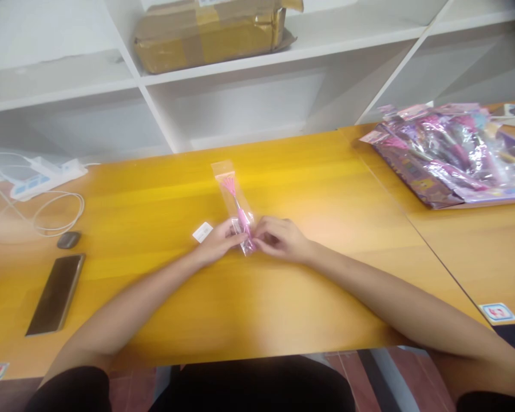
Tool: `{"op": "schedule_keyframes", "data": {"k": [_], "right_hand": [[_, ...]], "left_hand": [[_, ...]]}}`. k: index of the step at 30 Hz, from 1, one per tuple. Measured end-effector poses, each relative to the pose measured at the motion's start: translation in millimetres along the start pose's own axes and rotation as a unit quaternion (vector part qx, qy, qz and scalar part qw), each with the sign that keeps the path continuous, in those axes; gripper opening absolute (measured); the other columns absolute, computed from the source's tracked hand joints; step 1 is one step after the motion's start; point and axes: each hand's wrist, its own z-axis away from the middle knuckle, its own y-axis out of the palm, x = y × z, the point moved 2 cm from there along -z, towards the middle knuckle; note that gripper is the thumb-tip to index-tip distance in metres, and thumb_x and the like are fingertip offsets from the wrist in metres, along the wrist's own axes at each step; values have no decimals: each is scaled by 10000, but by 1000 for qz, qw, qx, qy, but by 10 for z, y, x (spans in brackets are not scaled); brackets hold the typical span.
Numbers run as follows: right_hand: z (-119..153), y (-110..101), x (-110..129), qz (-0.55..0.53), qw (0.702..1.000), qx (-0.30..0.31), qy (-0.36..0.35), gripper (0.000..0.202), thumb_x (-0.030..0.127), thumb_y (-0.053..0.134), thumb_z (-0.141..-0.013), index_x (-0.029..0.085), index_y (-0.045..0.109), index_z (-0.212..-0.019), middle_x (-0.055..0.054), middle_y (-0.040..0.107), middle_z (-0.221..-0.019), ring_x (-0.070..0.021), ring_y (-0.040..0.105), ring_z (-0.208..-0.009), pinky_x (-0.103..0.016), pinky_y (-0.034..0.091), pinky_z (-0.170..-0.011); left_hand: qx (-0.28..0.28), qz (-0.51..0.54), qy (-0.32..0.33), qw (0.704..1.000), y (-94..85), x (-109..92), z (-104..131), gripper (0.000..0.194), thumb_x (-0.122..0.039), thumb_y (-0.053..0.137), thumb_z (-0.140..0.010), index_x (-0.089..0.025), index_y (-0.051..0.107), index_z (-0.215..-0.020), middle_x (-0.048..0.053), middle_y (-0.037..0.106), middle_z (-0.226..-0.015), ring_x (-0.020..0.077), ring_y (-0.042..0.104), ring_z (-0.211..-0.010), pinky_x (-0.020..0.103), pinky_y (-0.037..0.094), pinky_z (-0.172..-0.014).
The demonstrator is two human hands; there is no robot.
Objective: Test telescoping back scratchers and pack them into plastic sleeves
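Observation:
A clear plastic bag (pixel 224 171) lies tilted over the middle of the table, with a pink brush-like item (pixel 242 215) inside, its fanned pink end away from me. My left hand (pixel 221 240) is closed on the bag's near left edge, thumb over the plastic. At the near right edge, my right hand (pixel 281 239) has its thumb and fingers pinched on the bag. A small white tag (pixel 202 232) lies on the table just left of my left hand.
Many packaged pink items (pixel 459 149) are heaped in a purple box (pixel 416 177) at the right. A phone (pixel 55 294), a small dark object (pixel 68 240) and a white power strip (pixel 47 178) with cables are at the left. Behind, a white shelf (pixel 240 64) holds a taped carton (pixel 210 35).

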Motion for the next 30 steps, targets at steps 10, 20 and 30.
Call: {"op": "schedule_keyframes", "data": {"k": [10,20,30], "right_hand": [[-5,9,8,2,1000,-5,5,107,229,690,-1039,218,640,-945,-23,690,-838,-135,622,-678,-252,483,-590],[18,23,-8,27,1000,0,3,105,239,679,-1016,230,617,-932,-27,685,-831,-152,637,-688,-261,500,-594],[20,22,-9,38,999,-3,1,110,216,695,-995,233,608,-929,-20,694,-845,-146,642,-682,-255,487,-586]], "left_hand": [[19,-26,11,999,31,-90,38,489,-455,893,-857,-186,681,-1206,89,743,-1139,228,739,-1049,380,589,-968],[30,-76,-11,997,62,-96,68,675,-270,960,-766,-209,599,-1333,105,753,-1169,240,753,-1079,383,608,-959],[25,-59,7,998,74,-56,67,647,-262,952,-777,-203,599,-1316,107,743,-1173,241,746,-1099,390,592,-988]]}}
